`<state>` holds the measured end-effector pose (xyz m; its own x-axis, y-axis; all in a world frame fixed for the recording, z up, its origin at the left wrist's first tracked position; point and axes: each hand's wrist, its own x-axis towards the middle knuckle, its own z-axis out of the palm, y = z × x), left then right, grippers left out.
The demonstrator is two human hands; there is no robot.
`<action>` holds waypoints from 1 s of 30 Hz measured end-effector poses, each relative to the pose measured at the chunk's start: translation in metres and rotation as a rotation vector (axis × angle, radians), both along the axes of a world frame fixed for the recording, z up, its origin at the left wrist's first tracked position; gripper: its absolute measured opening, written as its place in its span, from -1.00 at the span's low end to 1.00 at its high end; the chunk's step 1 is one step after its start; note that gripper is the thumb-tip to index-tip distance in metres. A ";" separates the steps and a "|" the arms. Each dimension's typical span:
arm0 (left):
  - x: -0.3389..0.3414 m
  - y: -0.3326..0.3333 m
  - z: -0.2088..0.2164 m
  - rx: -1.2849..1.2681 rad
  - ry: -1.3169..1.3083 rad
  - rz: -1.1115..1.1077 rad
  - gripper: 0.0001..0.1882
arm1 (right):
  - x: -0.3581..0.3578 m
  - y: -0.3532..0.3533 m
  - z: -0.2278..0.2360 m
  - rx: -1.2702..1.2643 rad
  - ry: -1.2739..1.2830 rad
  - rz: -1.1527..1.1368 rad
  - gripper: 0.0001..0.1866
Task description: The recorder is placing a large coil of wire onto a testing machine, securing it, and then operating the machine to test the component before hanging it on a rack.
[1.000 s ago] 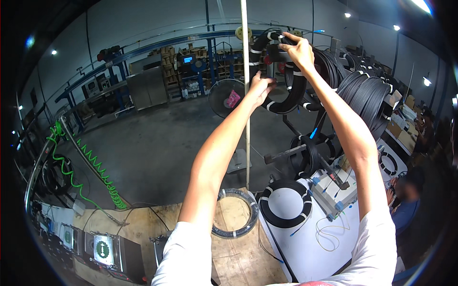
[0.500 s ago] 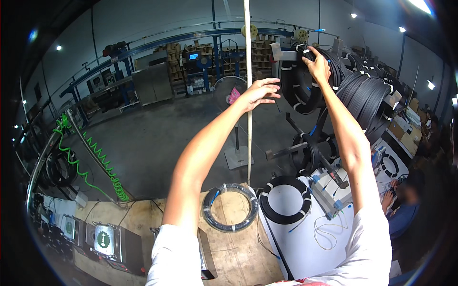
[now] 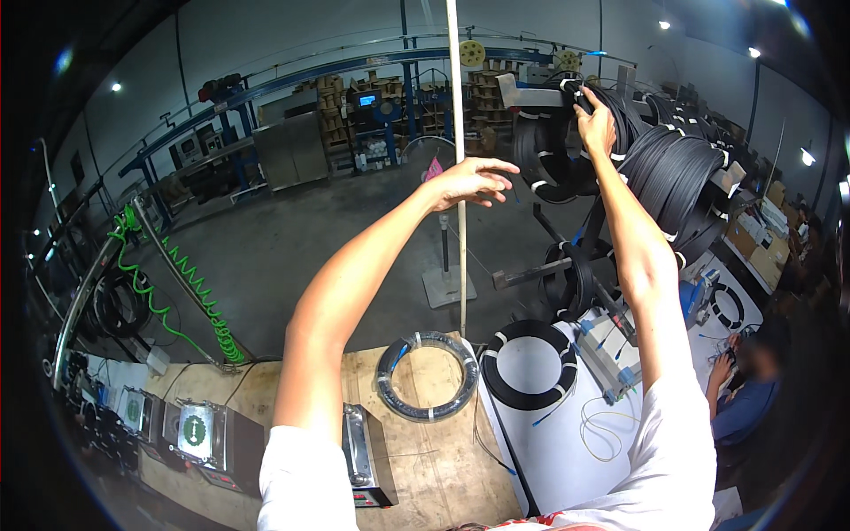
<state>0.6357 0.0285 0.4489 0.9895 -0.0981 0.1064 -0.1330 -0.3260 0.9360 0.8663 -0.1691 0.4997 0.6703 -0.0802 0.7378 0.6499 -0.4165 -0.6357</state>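
Note:
My right hand (image 3: 597, 126) is raised to a coil of black cable (image 3: 553, 168) that hangs from a rack arm, its fingers closed on the top of the coil. White ties bind the coil. My left hand (image 3: 474, 184) is held out in the air to the left of it, fingers apart and holding nothing. It overlaps a thin pale pole (image 3: 461, 257) in the picture; whether it touches the pole I cannot tell. Below, a plastic-wrapped cable coil (image 3: 386, 392) lies on the wooden tabletop (image 3: 434, 460), with another black coil (image 3: 496, 376) on the white table beside it.
More black coils (image 3: 682, 168) hang on the rack to the right. A metal bar (image 3: 531, 273) juts out below the hanging coil. Small boxy machines (image 3: 221, 442) stand at the lower left, near a green spiral hose (image 3: 181, 283). At the right sits another person (image 3: 753, 403).
My left hand has moved slightly left and lower. The right hand stays at the coil's top, and the coil's lower part has shifted a little. The view has shifted slightly.

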 end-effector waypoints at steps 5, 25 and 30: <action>0.016 -0.022 -0.012 0.107 0.002 -0.069 -0.52 | 0.017 -0.016 -0.014 -0.154 -0.199 -0.046 -0.48; -0.119 -0.061 -0.009 0.592 -0.428 0.019 -0.63 | -0.114 -0.071 -0.062 -0.105 -0.246 0.017 -0.62; -0.262 -0.058 -0.023 0.457 -0.391 0.165 -0.70 | -0.244 -0.021 -0.103 -0.118 -0.158 0.660 -0.72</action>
<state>0.3741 -0.0295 0.4255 0.8917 -0.0683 0.4475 -0.3515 -0.7274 0.5893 0.6219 -0.1901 0.3962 0.4349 0.3950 0.8092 0.8724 0.0379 -0.4873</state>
